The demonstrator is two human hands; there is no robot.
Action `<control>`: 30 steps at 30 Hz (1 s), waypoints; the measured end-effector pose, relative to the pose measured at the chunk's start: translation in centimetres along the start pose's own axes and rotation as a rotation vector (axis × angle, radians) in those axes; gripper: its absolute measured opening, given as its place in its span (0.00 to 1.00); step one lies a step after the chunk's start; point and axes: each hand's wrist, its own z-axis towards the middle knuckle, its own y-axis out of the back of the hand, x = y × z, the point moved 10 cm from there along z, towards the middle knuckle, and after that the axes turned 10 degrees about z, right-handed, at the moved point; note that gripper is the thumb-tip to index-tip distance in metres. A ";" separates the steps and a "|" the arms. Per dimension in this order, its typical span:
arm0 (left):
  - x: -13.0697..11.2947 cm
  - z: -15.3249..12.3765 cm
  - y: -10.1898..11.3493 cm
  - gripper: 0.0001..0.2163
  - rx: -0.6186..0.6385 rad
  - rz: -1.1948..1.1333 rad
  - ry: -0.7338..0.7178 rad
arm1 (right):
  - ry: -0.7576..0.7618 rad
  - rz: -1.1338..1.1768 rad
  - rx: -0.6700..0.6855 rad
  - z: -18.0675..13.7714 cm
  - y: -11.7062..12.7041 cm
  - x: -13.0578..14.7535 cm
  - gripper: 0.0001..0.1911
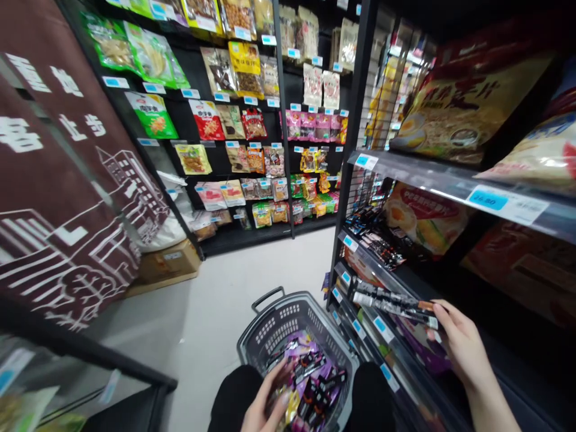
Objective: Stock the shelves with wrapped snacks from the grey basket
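Single head-worn view, facing forward and down; basket [321,318] close below, shelf's front edge [418,171] near at right, wall rack [265,236] farther ahead.

Right hand [461,339] at the lower right, fingers [445,308] closed in a pinch, its bare forearm [489,401] slanting to the bottom edge; left hand [269,401] at bottom centre, pointing upward, half-curled; dark-clad knees [234,399] to either side.

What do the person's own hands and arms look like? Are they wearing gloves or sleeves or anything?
No gloves: the left hand and right hand are both bare. The right forearm shows no sleeve, watch or bracelet. The left forearm is out of view. I can't see any rings, though the left fingers are blurry.
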 end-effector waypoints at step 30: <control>-4.0 -4.9 -12.1 0.12 0.660 -0.100 0.296 | -0.321 -0.151 0.349 -14.1 -10.8 -10.4 0.12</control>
